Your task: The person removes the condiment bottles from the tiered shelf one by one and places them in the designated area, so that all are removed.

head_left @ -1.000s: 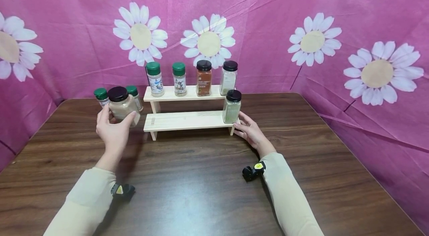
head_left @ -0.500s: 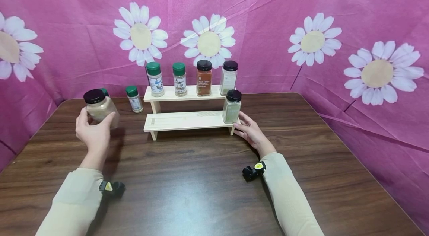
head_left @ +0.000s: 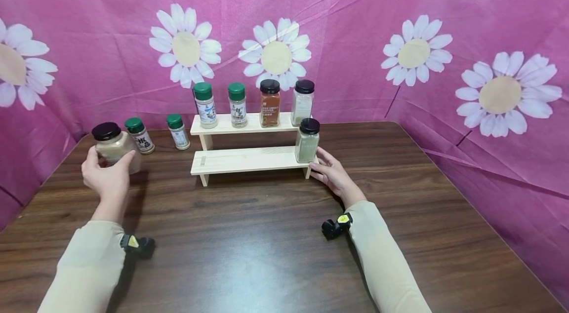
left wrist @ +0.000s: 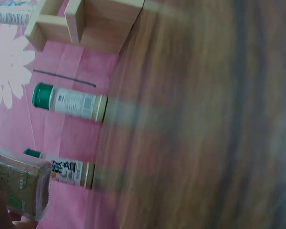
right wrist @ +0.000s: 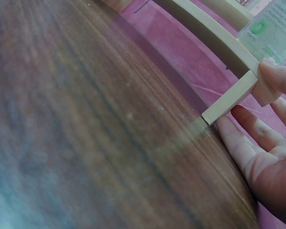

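Note:
In the head view, my left hand (head_left: 106, 177) grips a square clear spice jar (head_left: 116, 147) with a black lid and beige powder, at the table's left side. The left wrist view catches this jar (left wrist: 21, 183) at its lower left, tilted and partly covered by fingers. My right hand (head_left: 334, 177) holds the right end of a two-step wooden rack (head_left: 244, 160), at its lower step. In the right wrist view the thumb rests at the step's edge, and fingers lie by the leg (right wrist: 231, 98). A black-lidded jar of green seasoning (head_left: 307, 142) stands just above that hand.
Two green-capped shakers (head_left: 179, 133) (head_left: 140, 136) stand on the brown table (head_left: 266, 244) left of the rack. On the upper step are two green-capped shakers (head_left: 206, 105), a red sweet pepper jar (head_left: 269, 104) and a pale jar (head_left: 303, 104). A pink flowered cloth (head_left: 346, 46) hangs behind.
My left hand has carried the spice jar leftward and lower, away from in front of the two green-capped shakers, which now both show. The right hand has stayed at the rack's end.

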`<state>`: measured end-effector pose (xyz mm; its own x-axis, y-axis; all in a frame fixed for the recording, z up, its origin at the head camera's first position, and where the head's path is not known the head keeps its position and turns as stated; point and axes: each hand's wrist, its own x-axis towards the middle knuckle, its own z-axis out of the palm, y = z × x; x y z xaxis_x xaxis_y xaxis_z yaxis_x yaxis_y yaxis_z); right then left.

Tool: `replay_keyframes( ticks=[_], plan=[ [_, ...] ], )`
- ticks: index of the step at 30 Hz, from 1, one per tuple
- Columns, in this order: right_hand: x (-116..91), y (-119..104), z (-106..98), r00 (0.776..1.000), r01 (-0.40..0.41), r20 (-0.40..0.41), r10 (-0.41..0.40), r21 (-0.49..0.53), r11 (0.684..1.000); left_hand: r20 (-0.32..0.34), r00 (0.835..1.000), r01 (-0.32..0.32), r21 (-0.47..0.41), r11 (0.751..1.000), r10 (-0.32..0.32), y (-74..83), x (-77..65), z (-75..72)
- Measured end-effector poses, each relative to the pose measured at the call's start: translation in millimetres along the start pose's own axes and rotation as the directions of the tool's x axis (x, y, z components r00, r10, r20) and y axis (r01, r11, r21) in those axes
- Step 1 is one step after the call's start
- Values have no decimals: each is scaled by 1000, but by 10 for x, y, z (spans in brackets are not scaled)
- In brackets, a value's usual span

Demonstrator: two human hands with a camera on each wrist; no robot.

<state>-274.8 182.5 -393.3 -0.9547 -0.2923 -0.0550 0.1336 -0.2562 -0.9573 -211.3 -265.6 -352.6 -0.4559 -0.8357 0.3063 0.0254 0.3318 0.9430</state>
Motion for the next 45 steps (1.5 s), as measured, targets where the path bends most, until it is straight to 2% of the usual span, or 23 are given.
replay_keyframes(
  ticks=[6,17,24,26,32,35,40,45],
  plan=[
    [-1,-6,9,1000,-1,1,1,-6,1000,23,997,70,-20,997,-69,-54,73,-4],
    [-17,22,-2,1000,-7,3,7,-21,1000,90,987,130,-2,991,-129,-136,141,19],
    [-20,32,-4,1000,-6,3,6,-12,1000,127,972,216,-127,968,-200,-224,221,32],
    [-19,33,-4,1000,-7,2,7,-10,1000,137,969,225,-154,962,-204,-244,233,33],
    [-18,35,-6,1000,-4,-3,4,-10,1000,143,973,202,-139,969,-182,-281,248,31],
    [-17,36,-6,1000,-1,-1,1,-12,1000,147,968,230,-198,953,-203,-298,261,32],
    [-11,28,-5,1000,6,2,-6,-11,1000,169,954,292,-329,898,-248,-328,277,21],
    [-3,10,-2,1000,10,1,-10,-7,1000,190,949,306,-356,883,-252,-350,283,11]
  ],
)
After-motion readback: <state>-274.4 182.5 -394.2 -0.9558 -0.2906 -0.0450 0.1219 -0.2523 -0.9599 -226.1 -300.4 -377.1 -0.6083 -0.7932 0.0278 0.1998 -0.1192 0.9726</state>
